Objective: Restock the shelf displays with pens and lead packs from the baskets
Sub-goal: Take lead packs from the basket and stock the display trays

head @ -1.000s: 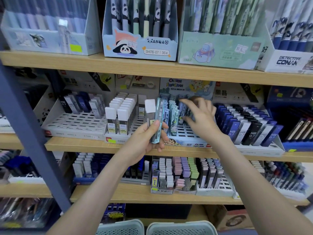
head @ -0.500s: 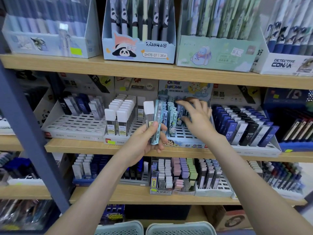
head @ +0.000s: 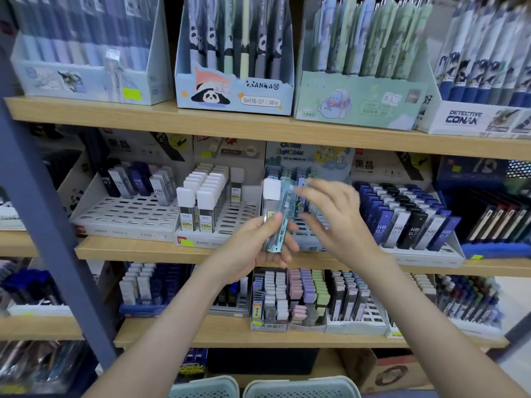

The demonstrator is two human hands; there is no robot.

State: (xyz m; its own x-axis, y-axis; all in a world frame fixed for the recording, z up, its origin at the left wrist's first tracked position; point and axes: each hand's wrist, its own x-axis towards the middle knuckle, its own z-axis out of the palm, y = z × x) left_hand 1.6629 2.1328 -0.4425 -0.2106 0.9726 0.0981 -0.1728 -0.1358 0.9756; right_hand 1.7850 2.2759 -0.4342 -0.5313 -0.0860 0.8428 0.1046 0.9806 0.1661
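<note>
My left hand grips a small bundle of lead packs: a clear one with a white cap and light blue ones, held upright in front of the middle shelf. My right hand is blurred, fingers spread, right next to the bundle's top; it holds nothing that I can see. Behind both hands sits the light blue cartoon display tray, partly filled with blue lead packs. Two pale mesh baskets show at the bottom edge.
Left of the blue tray stands a white-capped lead display, right of it a dark blue and black HB lead display. Pen boxes line the top shelf. A blue-grey shelf post slants at the left.
My right hand has left the blue tray's back rows and come back toward the bundle in my left hand. The left hand with its packs stays about in place.
</note>
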